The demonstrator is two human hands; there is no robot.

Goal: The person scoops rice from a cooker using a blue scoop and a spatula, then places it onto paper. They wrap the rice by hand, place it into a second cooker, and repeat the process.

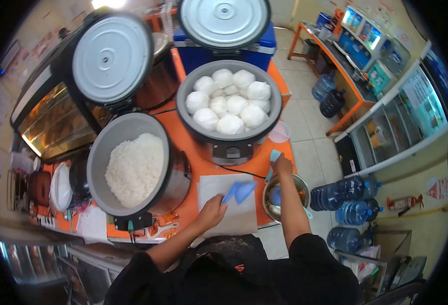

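My left hand (213,211) is closed around the handle of a blue scoop (244,192), which hangs above a sheet of pale paper (211,223) on the orange table. My right hand (283,165) grips a turquoise utensil (274,155), probably a spoon or spatula; its full shape is hidden. Beneath that hand is a metal bowl (305,189) of mixed food, with a blue spoon-like piece and a turquoise handle (308,214) at its rim. To the left, an open rice cooker (97,168) holds loose white rice (135,170).
Behind the paper, a second open cooker (183,122) holds several round white wrapped bundles (236,104). A pink-rimmed plastic cup (279,132) stands beside it. A glass display case (51,122) is at left. Several blue water jugs (338,192) stand on the floor at right.
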